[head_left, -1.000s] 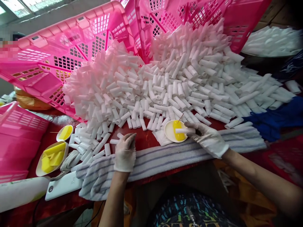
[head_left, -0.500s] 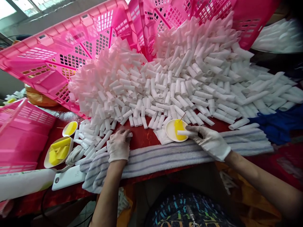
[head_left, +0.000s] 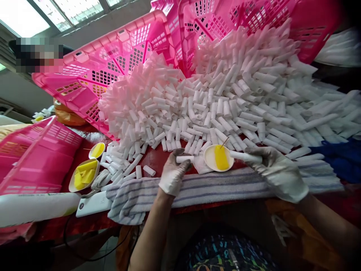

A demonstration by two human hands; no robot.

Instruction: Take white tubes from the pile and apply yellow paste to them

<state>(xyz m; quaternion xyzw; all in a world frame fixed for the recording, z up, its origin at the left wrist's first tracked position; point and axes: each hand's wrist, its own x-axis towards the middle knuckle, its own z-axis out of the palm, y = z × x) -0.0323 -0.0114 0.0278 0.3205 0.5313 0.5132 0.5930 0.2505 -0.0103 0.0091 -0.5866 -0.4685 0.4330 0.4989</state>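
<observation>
Lying along the near side of the red table is a striped towel. Above it, the gloved left hand pinches a short white tube while the right hand grips a second tube near one end; between them sits a white dish with a yellow block, heaped tubes and pink baskets beyond.

Dish between left hand and right hand; tube heap behind; towel in front; other dishes left
</observation>
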